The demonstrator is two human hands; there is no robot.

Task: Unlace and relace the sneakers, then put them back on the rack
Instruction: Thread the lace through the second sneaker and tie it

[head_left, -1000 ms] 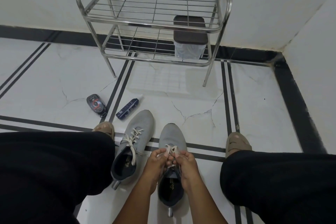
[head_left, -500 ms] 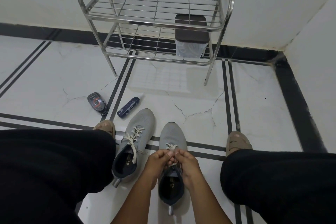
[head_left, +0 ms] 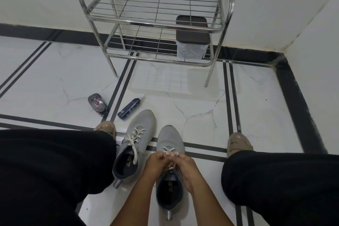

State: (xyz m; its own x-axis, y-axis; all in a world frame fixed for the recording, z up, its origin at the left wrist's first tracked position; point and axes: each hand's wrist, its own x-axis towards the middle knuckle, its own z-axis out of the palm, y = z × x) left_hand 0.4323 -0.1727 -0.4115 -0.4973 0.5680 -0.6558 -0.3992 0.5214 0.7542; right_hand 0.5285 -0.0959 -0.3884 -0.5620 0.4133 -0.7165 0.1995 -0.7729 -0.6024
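Leftmost, at lower left of the frame, a black-trousered knee (head_left: 51, 167) fills the corner, with a tan slipper (head_left: 106, 128) showing beyond it. Above, at left centre, a small dark round tin (head_left: 96, 104) and a dark blue tube (head_left: 129, 108) lie apart on the white marble floor (head_left: 192, 101), either side of a black double stripe. Bottom centre: the left sneaker (head_left: 135, 143), grey, laced with its loose cream lace ends trailing over the tongue, stands just beside the right sneaker (head_left: 170, 141), toes pointing up-frame. Over the right sneaker's throat, the left hand (head_left: 157, 161) and right hand (head_left: 185, 163) meet, fingers curled and pinching the cream lace (head_left: 169, 150) between them; only the lowest crossings show beyond the fingertips. Top centre: the steel rack (head_left: 156, 24), two wire shelves, stands against the wall with no sneaker on it; a clear box with a brown lid (head_left: 191, 29) sits at the right end of its lower shelf. Lower right: a second slipper (head_left: 238, 143) and knee (head_left: 284, 180)
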